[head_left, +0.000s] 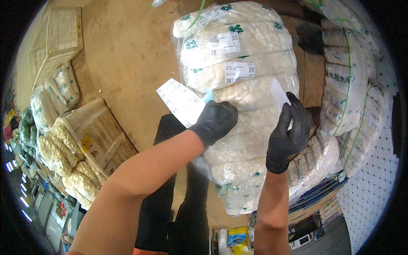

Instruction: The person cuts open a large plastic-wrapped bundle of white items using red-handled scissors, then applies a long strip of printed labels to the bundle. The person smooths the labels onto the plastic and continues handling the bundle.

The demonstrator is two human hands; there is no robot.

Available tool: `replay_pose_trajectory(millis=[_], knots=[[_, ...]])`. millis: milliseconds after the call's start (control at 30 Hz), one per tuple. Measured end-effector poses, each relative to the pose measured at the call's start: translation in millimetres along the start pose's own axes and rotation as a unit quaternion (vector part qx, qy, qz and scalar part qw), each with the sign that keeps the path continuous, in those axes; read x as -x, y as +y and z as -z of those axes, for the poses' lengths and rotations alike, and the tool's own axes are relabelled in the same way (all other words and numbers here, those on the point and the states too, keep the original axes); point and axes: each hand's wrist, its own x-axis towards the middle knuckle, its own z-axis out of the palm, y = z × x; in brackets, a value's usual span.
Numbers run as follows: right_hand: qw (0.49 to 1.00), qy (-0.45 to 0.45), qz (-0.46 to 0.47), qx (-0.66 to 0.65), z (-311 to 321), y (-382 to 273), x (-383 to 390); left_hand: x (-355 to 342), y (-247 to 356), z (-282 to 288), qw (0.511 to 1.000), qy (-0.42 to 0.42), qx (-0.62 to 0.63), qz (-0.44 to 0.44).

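My left hand [216, 120], in a black glove, is closed on a strip of printed white labels [180, 101] that sticks out to its left. A bit of pale blue [208, 95] shows just above its knuckles. Between thumb and fingers of my gloved right hand [290, 132] is a single white label [279, 92]. Both hands are over a row of clear plastic bags [255, 95] packed with something pale. White printed labels stick to several of the far bags, one of them a label [240, 72] just beyond my hands. The nearer bags show no such labels.
More bagged bundles tied with green string [346, 80] stand at the right. On the left are a cream plastic crate [59, 38], a tilted crate [100, 131] and bags of pale pieces [57, 148]. Brown floor [127, 55] lies between. My legs [189, 212] are close below.
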Motion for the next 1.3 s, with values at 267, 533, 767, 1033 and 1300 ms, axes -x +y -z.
replay_pose_trajectory(millis=[267,533,767,1033,1300], knots=[[0.971,-0.195,0.14,0.007,-54.0,28.7,64.2,-3.1,9.9,7.7,0.997,-0.06,0.045,0.028],[0.937,-0.342,0.067,-0.02,-34.8,-6.7,56.1,11.8,1.3,3.0,0.998,-0.021,0.049,0.031],[0.929,-0.363,0.07,-0.006,-58.6,-0.1,53.1,51.8,-12.6,24.3,0.991,-0.049,0.117,0.032],[0.963,-0.269,0.021,0.0,-45.9,0.3,41.6,99.8,-4.7,61.6,0.923,0.194,0.275,0.187],[0.637,-0.278,-0.578,-0.427,48.0,-133.5,116.7,107.6,12.3,92.7,0.826,0.236,0.438,0.265]])
